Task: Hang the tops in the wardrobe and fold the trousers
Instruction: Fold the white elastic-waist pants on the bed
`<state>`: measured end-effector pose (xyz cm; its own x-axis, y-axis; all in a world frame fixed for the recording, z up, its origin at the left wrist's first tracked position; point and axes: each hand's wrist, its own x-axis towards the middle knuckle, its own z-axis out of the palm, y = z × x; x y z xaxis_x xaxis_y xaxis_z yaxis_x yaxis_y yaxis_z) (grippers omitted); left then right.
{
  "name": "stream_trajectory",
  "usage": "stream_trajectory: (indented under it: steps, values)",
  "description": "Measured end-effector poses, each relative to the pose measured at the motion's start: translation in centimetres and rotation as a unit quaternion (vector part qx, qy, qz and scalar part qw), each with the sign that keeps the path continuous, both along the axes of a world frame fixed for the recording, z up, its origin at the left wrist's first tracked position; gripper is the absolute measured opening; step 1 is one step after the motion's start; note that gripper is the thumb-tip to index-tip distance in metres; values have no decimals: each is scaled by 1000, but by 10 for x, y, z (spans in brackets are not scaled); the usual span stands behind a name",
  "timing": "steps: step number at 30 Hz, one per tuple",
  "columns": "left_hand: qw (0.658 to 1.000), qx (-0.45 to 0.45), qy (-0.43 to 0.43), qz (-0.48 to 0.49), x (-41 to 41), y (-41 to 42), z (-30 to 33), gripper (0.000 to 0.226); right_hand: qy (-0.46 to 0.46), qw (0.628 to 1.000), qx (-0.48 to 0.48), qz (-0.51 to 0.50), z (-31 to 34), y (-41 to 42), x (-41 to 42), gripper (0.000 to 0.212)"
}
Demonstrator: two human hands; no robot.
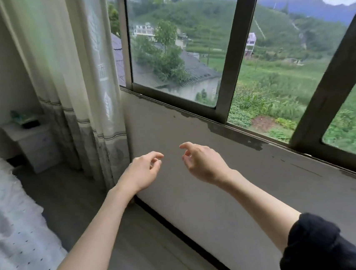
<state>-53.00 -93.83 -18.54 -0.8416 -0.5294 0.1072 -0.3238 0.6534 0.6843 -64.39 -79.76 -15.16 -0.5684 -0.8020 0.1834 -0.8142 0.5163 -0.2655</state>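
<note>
My left hand (142, 171) and my right hand (201, 162) are both stretched out in front of me, side by side and a little apart, before the white wall under the window. Their fingers are loosely curled and hold nothing. No tops, trousers, hangers or wardrobe are in view.
A large window (225, 49) with dark frames runs across the right. A cream curtain (74, 79) hangs at its left end. A white bedside table (34, 142) stands in the far left corner, and a bed with a white dotted cover (9, 220) fills the left. Grey floor (74, 195) lies between bed and wall.
</note>
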Motion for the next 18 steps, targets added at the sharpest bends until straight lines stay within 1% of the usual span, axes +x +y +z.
stream_trajectory:
  steps: [4,9,11,13,17,18]
  values:
    - [998,10,22,61,-46,-72,-1,28,-5,999,4,38,3,-87,-60,39]
    - [990,24,27,135,-57,-149,1,29,-13,994,11,111,13,-188,-97,36]
    - [986,22,21,162,-48,-178,-3,29,-23,989,10,145,13,-230,-98,36]
    - [977,21,14,210,-32,-218,-13,29,-33,979,12,201,5,-287,-91,36]
    - [948,31,-2,317,16,-293,-34,28,-47,944,26,326,-12,-399,-55,37]
    - [942,36,-3,332,23,-305,-37,28,-50,937,27,344,-15,-415,-48,38]
